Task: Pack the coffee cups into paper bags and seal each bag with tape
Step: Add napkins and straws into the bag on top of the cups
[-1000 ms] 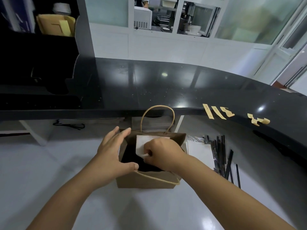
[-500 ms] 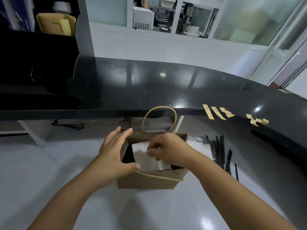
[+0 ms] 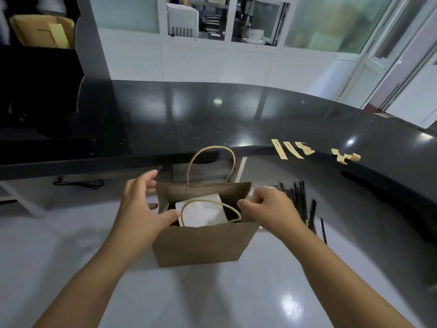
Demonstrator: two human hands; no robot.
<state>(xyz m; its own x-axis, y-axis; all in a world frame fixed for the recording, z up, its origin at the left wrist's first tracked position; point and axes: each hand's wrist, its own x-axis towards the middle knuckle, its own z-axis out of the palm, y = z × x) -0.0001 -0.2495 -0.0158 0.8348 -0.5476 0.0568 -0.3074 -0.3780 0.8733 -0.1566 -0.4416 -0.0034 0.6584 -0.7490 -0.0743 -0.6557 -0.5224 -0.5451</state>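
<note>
A brown paper bag (image 3: pixel 201 245) stands open on the white worktop, both twine handles up. Inside it a white sheet of paper (image 3: pixel 203 213) lies over dark contents that I cannot make out. My left hand (image 3: pixel 139 209) is at the bag's left side, fingers spread and fairly straight, with the thumb touching the near left rim. My right hand (image 3: pixel 269 207) is at the bag's right side with its fingers curled, pinching the right rim. Several tan tape strips (image 3: pixel 292 150) are stuck on the black counter edge to the right.
A raised black counter (image 3: pixel 212 119) curves behind and to the right of the bag. Crumpled tape pieces (image 3: pixel 345 157) lie further right on it. Black straws (image 3: pixel 300 197) lie on the white worktop (image 3: pixel 71 233) just right of the bag.
My right hand has let go of the white paper, which now lies inside the bag, and moved out to the bag's right rim. The near handle has swung up.
</note>
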